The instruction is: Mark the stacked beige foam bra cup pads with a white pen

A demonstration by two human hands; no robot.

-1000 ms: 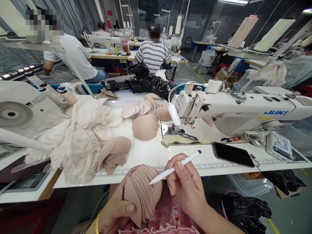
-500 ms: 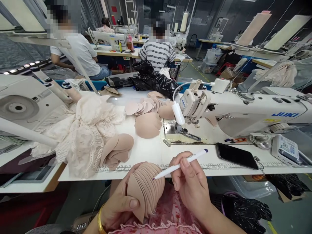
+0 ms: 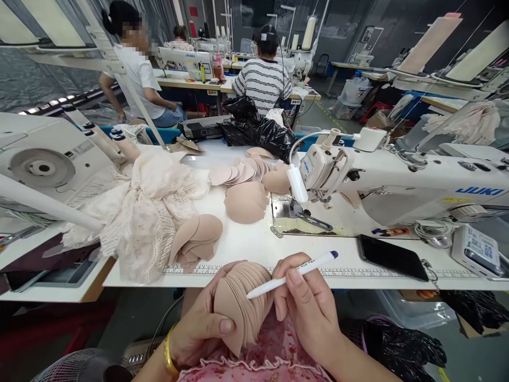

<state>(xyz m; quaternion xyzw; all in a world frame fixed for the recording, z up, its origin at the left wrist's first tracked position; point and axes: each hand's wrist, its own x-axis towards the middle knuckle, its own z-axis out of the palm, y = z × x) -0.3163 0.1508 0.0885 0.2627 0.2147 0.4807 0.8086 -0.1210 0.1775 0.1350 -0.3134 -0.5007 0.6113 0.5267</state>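
Observation:
My left hand (image 3: 201,326) is closed round a fanned stack of beige foam bra cups (image 3: 242,300), held on edge over my lap. My right hand (image 3: 308,307) pinches a white pen (image 3: 292,275) with a blue cap end; its tip rests on the top edge of the stack. More beige cups lie on the white table (image 3: 254,249): a small pile (image 3: 196,239) near the front edge, and a spread group (image 3: 244,185) beside the sewing machine.
A white JUKI sewing machine (image 3: 397,180) stands at the right, with a black phone (image 3: 392,257) in front of it. Cream lace fabric (image 3: 147,207) is heaped at the left. Black bags (image 3: 258,130) lie at the back. Other people sit at machines beyond.
The view has drifted slightly. Both hands keep their hold; the pen tip has stayed against the stack's edge.

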